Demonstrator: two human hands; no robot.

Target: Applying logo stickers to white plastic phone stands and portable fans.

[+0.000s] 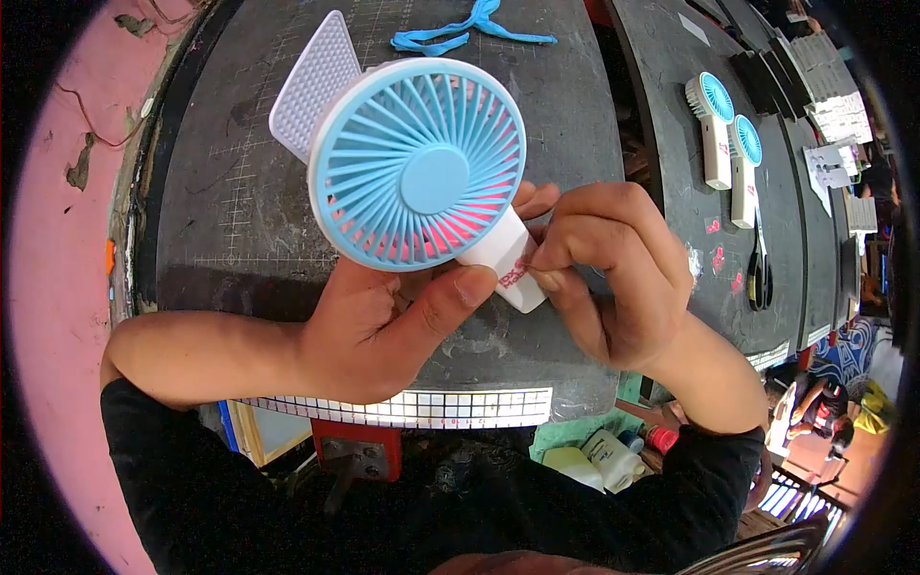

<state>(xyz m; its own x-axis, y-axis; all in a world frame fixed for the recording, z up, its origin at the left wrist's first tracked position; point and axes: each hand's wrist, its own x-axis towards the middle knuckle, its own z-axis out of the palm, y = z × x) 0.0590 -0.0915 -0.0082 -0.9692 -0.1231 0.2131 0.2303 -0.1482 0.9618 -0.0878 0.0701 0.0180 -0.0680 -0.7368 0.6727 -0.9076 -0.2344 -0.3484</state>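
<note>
A handheld fan point(434, 179) with a light blue grille and white handle is held over the dark work table point(568, 129). My left hand point(402, 323) grips it from below, the thumb on the handle near the grille. Red lettering or a sticker point(514, 274) shows on the handle. The fingertips of my right hand point(611, 266) are pinched together at the handle's edge, beside the lettering; whether they hold a thin film cannot be told. Behind the grille, a white dotted panel point(316, 90) sticks out at the upper left.
Two similar fans point(716, 152) point(743, 188) lie at the right near scissors point(760, 277) and small red stickers point(718, 259). A blue cloth strip point(474, 32) lies at the top. A gridded ruler point(474, 408) runs along the near edge. Another person point(819, 413) is far right.
</note>
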